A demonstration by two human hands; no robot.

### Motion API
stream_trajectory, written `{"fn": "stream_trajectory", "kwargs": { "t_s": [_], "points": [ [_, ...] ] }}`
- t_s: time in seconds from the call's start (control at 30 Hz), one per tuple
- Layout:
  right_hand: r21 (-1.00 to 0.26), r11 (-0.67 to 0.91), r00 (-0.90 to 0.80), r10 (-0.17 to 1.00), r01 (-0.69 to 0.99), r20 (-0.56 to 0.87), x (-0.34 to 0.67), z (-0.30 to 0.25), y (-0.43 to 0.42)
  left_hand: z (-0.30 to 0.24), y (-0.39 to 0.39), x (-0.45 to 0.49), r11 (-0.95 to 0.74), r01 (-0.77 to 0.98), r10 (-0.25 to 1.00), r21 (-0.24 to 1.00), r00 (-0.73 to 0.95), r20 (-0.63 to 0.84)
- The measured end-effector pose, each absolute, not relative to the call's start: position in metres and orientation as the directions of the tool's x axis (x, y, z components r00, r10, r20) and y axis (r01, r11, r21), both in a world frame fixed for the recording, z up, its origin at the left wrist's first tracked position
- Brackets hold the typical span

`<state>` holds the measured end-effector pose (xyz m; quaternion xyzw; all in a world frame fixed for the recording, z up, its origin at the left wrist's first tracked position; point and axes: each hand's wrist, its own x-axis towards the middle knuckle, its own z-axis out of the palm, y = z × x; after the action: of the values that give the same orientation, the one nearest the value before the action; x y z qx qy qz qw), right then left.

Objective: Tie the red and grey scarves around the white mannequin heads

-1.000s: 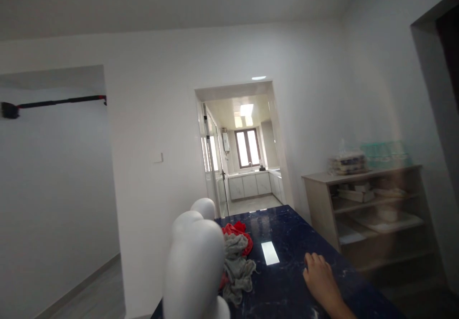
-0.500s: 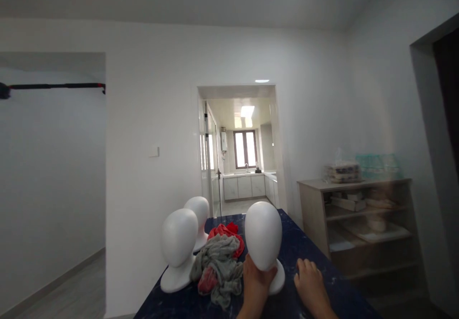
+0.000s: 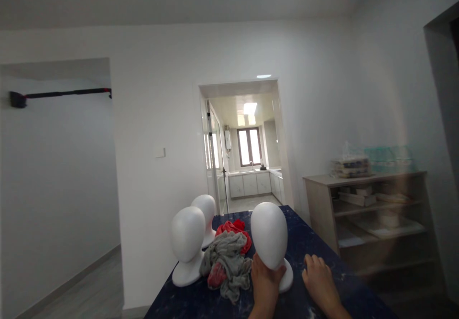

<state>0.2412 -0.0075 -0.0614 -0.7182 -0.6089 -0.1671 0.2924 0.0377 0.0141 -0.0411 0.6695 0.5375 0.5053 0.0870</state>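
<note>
Three white mannequin heads stand on a dark blue marbled table (image 3: 308,242). My left hand (image 3: 264,284) is wrapped round the neck of the nearest mannequin head (image 3: 269,240), which stands upright on its base. My right hand (image 3: 319,283) lies flat on the table just right of that base, fingers spread, holding nothing. A second mannequin head (image 3: 187,242) stands to the left, and a third mannequin head (image 3: 206,211) behind it. Between them lies a heap of grey cloth (image 3: 227,261) with red cloth (image 3: 234,228) partly under it.
A wooden shelf unit (image 3: 366,214) with boxes and packs stands against the right wall, close to the table. Straight ahead a doorway (image 3: 247,142) opens into a kitchen. Bare floor (image 3: 71,290) lies left of the table. A black bar (image 3: 60,93) spans the left opening.
A second ago one mannequin head filled the near left foreground. It now stands upright at the table's middle with my left hand round its neck. My right hand stayed flat.
</note>
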Motion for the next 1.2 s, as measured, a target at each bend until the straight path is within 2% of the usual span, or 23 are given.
{"fn": "stream_trajectory", "kwargs": {
  "t_s": [0.23,0.43,0.47,0.53,0.6,0.63,0.7,0.8,0.9,1.0,1.2],
  "points": [
    [-0.198,-0.086,0.190,0.781,0.976,0.594,0.245,-0.066,-0.005,-0.031,0.003,0.039,-0.375,0.619,0.832,0.690,-0.104,0.546],
    [-0.216,-0.078,0.196,0.773,0.973,0.604,0.246,-0.067,-0.003,-0.049,0.010,-0.006,-0.222,0.677,0.922,0.702,-0.088,0.377],
    [-0.221,-0.073,0.196,0.772,0.972,0.605,0.245,-0.067,-0.003,-0.049,0.014,-0.025,-0.220,0.684,0.914,0.696,-0.104,0.391],
    [-0.227,-0.069,0.196,0.771,0.971,0.605,0.244,-0.067,-0.003,-0.042,0.023,-0.070,-0.281,0.681,0.846,0.676,-0.157,0.510],
    [-0.223,-0.071,0.196,0.770,0.972,0.607,0.243,-0.065,-0.004,-0.028,0.034,-0.118,-0.230,0.704,0.788,0.672,-0.270,0.553],
    [-0.221,-0.072,0.195,0.769,0.973,0.609,0.242,-0.064,-0.004,-0.019,0.038,-0.140,-0.166,0.750,0.771,0.640,-0.306,0.559],
    [-0.220,-0.072,0.194,0.769,0.973,0.610,0.241,-0.064,-0.005,-0.004,0.046,-0.171,-0.067,0.852,0.803,0.520,-0.263,0.535],
    [-0.225,-0.073,0.198,0.773,0.972,0.603,0.242,-0.066,-0.003,0.009,0.055,-0.187,-0.045,0.912,0.869,0.407,-0.165,0.466],
    [-0.235,-0.082,0.209,0.782,0.969,0.588,0.244,-0.069,0.000,0.012,0.061,-0.180,-0.044,0.929,0.907,0.366,-0.116,0.404],
    [-0.242,-0.077,0.209,0.786,0.967,0.583,0.247,-0.072,0.002,0.016,0.066,-0.170,0.014,0.937,0.932,0.348,-0.138,0.335],
    [-0.228,-0.062,0.191,0.774,0.972,0.603,0.248,-0.076,0.003,0.033,0.064,-0.162,0.069,0.924,0.942,0.376,-0.184,0.280]
  ]
}}
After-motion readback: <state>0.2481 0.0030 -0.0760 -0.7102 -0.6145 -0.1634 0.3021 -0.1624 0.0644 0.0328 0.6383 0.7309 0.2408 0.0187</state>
